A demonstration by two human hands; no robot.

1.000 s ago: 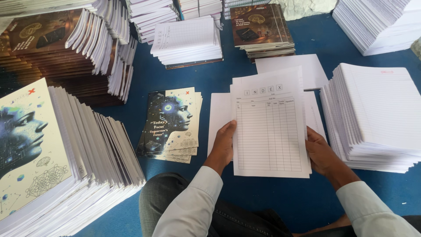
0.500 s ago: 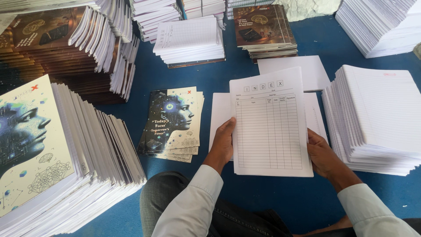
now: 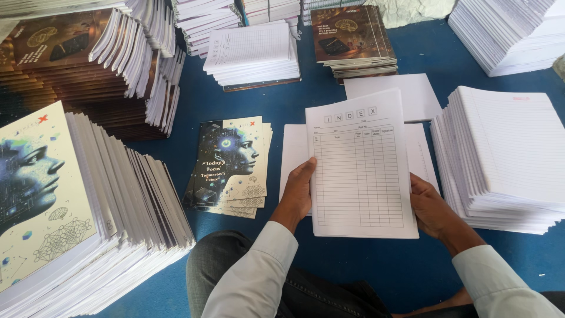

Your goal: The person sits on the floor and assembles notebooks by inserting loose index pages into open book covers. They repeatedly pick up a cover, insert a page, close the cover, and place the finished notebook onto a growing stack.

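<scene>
Booklet (image 3: 360, 171): white, ruled table page, upright, unbent.

Bare blue floor (image 3: 376, 265) lies open near the knees; paper stacks (image 3: 506, 153) and booklet piles (image 3: 82, 212) wall both sides.

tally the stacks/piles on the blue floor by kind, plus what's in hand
Face-cover stacks: 2
Brown-cover stacks: 2
White ruled-page stacks: 4
White ruled page block held by left hand and right hand: 1
Total: 9
</scene>
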